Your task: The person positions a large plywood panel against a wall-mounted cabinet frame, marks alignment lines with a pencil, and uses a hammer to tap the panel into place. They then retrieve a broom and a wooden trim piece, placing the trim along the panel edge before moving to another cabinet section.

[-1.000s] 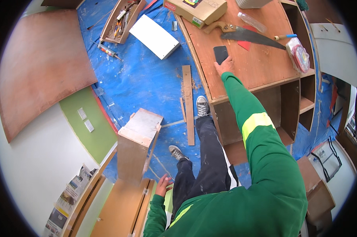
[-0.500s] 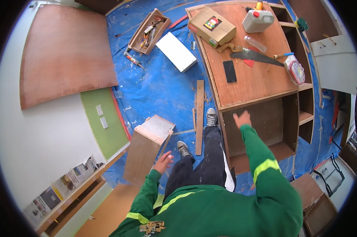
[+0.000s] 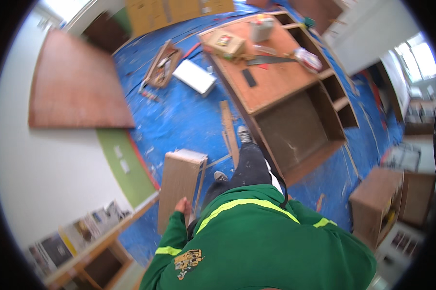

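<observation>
My left hand hangs low by my side, fingers loosely apart and nothing in it. It is nearest to a wooden drawer-like box standing on the floor at my left, and overlaps its side in the picture; whether it touches cannot be told. My right arm is down against my body. Only a sliver of my right hand shows past the green sleeve, its fingers hidden. Ahead to the right lies a large wooden cabinet with an open compartment facing up. On its panel rest a handsaw and a black phone.
A cardboard box, a pale jug and a round pack also sit on the cabinet. Wood strips, a white box and a wooden tool tray lie on the blue sheeting. Another wooden box stands at right.
My right hand has dropped from over the cabinet's compartment to my side. My left hand has lowered slightly toward me. The view has turned, so more of the room at right shows.
</observation>
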A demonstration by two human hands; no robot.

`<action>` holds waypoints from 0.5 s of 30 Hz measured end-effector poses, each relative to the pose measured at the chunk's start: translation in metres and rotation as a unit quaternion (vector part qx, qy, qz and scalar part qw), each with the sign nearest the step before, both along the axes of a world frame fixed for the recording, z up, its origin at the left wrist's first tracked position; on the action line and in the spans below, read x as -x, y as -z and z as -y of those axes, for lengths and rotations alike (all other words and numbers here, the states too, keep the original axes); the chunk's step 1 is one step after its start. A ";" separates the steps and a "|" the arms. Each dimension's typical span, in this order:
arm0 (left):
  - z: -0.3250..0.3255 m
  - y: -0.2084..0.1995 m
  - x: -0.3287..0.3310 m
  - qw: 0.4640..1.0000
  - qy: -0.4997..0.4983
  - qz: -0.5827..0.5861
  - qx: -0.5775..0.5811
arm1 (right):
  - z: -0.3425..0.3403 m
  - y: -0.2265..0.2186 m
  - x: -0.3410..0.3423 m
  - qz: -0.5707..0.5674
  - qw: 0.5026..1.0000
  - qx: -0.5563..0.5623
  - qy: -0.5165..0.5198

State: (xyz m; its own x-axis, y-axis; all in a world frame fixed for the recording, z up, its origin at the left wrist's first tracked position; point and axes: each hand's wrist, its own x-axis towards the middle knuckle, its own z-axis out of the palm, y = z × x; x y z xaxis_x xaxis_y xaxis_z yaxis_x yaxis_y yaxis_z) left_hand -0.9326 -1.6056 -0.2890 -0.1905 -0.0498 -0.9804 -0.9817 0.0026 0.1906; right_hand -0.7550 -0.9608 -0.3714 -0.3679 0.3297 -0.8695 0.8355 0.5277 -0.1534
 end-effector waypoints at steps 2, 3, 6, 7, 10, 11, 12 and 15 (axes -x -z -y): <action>0.018 0.012 -0.059 0.999 0.012 0.016 0.027 | 0.025 -0.022 0.027 -0.061 0.997 0.006 0.038; 0.020 0.022 -0.074 0.998 0.037 0.016 0.038 | 0.028 -0.032 0.032 -0.095 0.994 0.002 0.055; 0.016 0.022 -0.088 0.989 0.091 -0.099 -0.063 | 0.027 -0.046 0.045 -0.214 0.975 -0.001 0.064; 0.014 0.019 -0.093 0.981 0.104 -0.133 -0.092 | 0.025 -0.044 0.039 -0.250 0.966 -0.004 0.059; 0.000 0.035 -0.093 0.978 0.088 -0.134 -0.135 | 0.005 -0.020 0.025 -0.304 0.948 -0.003 0.096; 0.004 0.047 -0.085 0.991 0.042 -0.068 -0.105 | 0.008 -0.014 0.031 -0.249 0.965 0.000 0.084; -0.008 0.039 -0.074 0.993 0.023 -0.075 -0.087 | 0.004 -0.011 0.033 -0.190 0.979 -0.013 0.076; -0.049 -0.026 -0.005 0.995 0.007 -0.069 -0.075 | -0.017 -0.028 0.001 -0.122 0.991 0.033 0.033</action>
